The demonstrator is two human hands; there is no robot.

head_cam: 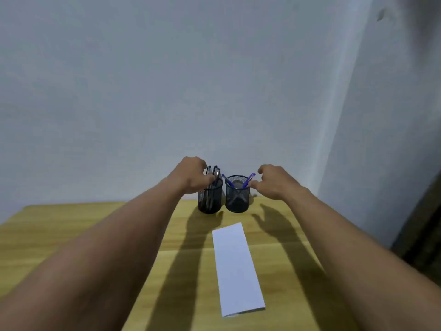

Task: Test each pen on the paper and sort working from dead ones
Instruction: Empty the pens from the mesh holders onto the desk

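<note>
At the back of the desk point(71, 230) two mesh cups stand side by side, with the paper point(236, 268) lying nearer. The left hand point(191, 175) is against the dark pens point(216, 172) in the left cup point(210, 201); I cannot tell if it pinches one. The right hand point(274, 182), loosely curled and holding nothing, hovers just beside the blue pens point(248, 180) in the right cup point(237, 199)

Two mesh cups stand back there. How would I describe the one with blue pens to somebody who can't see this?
On the wooden table, look past the far end of the folded white paper to two black mesh cups by the wall. It is the right cup. Two blue pens lean apart in it, while the left cup holds dark pens.
</note>
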